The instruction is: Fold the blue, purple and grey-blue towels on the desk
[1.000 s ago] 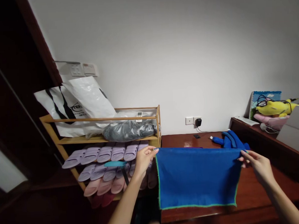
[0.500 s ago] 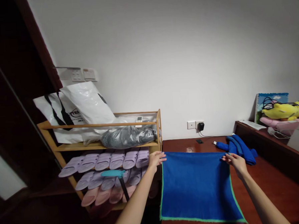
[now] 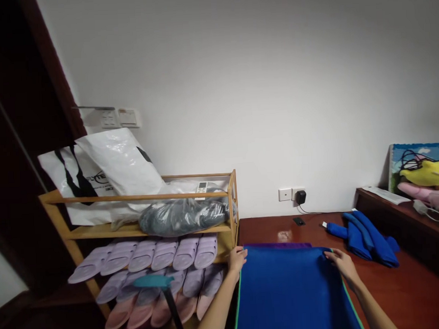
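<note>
A blue cloth [image 3: 288, 293] with green edging hangs spread between my two hands, over the reddish-brown tabletop. My left hand [image 3: 238, 259] pinches its upper left corner, close to the shoe rack's right post. At the upper right corner, the fingers of my right hand [image 3: 338, 264] are closed on the cloth. A purple strip [image 3: 278, 246] shows just behind the cloth's top edge; what it belongs to is hidden. The cloth's lower edge runs out of view. Beyond my right hand lie crumpled blue cloths [image 3: 363, 238] with white tags.
To the left, a wooden shoe rack [image 3: 197, 229] holds lilac slippers [image 3: 161, 256], pink slippers [image 3: 120, 312], white bags [image 3: 120, 169] and a remote [image 3: 201, 189]. A black plug [image 3: 300, 196] sits in the wall socket. A yellow plush toy [image 3: 429, 173] rests on the raised ledge at right.
The view has tilted up a little, so the room's things sit lower. The cloth's bottom edge has left the picture, and a purple strip has appeared behind its top edge. Both hands keep their hold.
</note>
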`<state>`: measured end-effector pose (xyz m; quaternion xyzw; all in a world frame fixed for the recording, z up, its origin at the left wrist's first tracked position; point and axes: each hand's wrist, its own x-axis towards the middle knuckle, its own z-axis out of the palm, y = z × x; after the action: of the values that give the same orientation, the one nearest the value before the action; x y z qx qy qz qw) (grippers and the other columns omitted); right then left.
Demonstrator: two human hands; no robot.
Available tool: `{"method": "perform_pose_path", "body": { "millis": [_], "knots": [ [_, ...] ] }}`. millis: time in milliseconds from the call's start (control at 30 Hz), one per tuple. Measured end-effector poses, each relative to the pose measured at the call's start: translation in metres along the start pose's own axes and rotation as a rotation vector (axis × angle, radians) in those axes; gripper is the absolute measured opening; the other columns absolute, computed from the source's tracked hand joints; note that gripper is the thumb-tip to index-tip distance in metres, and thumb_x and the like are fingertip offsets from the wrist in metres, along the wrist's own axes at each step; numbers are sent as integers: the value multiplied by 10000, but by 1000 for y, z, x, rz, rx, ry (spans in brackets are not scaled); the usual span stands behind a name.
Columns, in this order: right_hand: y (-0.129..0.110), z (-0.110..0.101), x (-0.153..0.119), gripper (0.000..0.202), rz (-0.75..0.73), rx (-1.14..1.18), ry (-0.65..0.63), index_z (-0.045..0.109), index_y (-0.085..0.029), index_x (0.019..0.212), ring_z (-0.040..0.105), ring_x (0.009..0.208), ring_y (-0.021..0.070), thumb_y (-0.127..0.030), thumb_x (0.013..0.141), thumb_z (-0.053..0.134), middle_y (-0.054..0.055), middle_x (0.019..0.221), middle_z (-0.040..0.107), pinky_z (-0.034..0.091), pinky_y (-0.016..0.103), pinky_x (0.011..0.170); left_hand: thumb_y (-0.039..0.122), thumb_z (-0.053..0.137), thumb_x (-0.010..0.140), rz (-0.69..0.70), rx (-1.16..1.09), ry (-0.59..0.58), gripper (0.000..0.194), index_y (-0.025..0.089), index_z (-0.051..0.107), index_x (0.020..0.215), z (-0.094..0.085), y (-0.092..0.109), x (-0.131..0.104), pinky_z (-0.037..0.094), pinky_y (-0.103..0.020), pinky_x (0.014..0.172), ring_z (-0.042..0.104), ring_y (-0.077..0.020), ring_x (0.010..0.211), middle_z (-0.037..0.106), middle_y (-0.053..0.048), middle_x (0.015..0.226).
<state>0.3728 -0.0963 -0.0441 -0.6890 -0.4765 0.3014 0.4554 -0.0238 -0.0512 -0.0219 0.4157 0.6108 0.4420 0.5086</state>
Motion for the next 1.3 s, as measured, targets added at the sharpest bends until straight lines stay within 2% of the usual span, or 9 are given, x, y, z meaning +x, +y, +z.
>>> {"method": "perform_pose_path", "body": {
  "millis": [200,333,467,533,633,800,1033,1167,1300],
  "knots": [
    [16,28,4,542,-12,-288,-16,601,-143,1118,626,1021,291,-336,622,502,136,1038,696,473,386,896,238,560,877,123,251,25,383,152,497,1245,13,-23,7,467,-393,921,567,-228,1105,575,-132,1237],
    [6,87,-18,681,-180,-391,-39,382,-60,1360,406,1288,257,-335,739,434,169,1378,459,300,378,1078,112,455,849,298,490,12,591,183,307,1416,46,-39,-7,278,-356,1095,290,-207,1359,338,-116,1478],
    [-15,155,-46,592,-423,-512,-223,365,-161,1397,268,1364,185,-422,868,320,61,1459,365,251,348,1107,143,433,813,494,703,-152,583,256,394,1383,80,-50,-24,108,-377,1154,166,-165,1398,284,3,1503],
    [-17,170,-51,584,-469,-638,-291,360,-194,1402,242,1374,196,-471,898,256,53,1472,335,234,407,1110,232,425,839,535,810,-195,528,262,425,1366,81,-53,-25,73,-432,1152,172,-189,1398,294,-12,1497],
    [-3,156,-43,622,-397,-790,-220,338,-229,1409,202,1386,216,-558,891,236,53,1497,273,193,470,1112,384,340,892,544,1073,-131,520,264,371,1397,64,-54,-17,78,-502,1135,153,-219,1402,236,-37,1517],
    [42,97,-18,673,-217,-926,-41,265,-244,1432,138,1401,224,-608,866,255,53,1523,202,177,498,1107,454,289,904,508,1255,-20,552,280,292,1429,32,-57,-3,126,-507,1124,148,-226,1403,199,-25,1529],
    [44,68,-23,696,-144,-891,-63,244,-200,1438,149,1397,229,-604,871,247,92,1520,201,180,514,1107,433,290,917,492,1289,90,550,195,350,1409,37,-46,-17,123,-540,1116,180,-274,1393,270,-99,1501],
    [36,78,-68,695,-296,-883,-11,260,-223,1433,142,1396,241,-617,862,297,79,1521,186,181,508,1114,432,265,939,736,1235,-67,551,234,220,1451,35,-52,-53,120,-511,1135,150,-238,1402,203,-66,1524],
    [42,87,-114,614,-422,-830,-87,289,-341,1411,235,1372,236,-622,865,296,7,1495,263,276,497,1087,545,308,914,764,1202,-309,597,352,128,1449,28,-68,-84,201,-539,1114,162,-259,1397,147,-16,1533]
  ]
}}
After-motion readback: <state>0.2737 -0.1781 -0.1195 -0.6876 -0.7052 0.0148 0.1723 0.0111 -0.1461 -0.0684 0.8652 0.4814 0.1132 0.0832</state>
